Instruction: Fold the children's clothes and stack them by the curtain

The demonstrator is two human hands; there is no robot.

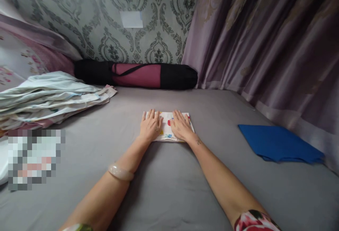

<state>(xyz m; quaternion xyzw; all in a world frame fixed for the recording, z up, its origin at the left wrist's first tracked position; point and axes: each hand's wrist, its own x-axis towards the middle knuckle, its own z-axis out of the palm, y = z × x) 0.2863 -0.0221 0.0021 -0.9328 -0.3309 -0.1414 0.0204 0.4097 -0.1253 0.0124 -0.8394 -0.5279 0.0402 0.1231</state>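
A folded white cloth with coloured prints (166, 126) lies flat on the grey sheet (164, 178), in the middle of the view. My left hand (151, 125) rests palm down on its left part, fingers stretched out and pointing away from me. On the right part lies my right hand (181, 125), also flat with its fingers extended. Between the two hands a strip of the cloth shows, with red, yellow and blue marks. Neither hand grips anything. The cloth beneath my palms is hidden.
A rumpled heap of pale fabric (53, 95) lies at the left. Along the patterned wall rests a long black and maroon bag (136, 75). A folded blue cloth (278, 142) is at the right, near the purple curtain (254, 36). A blurred-out patch (34, 160) covers something at lower left.
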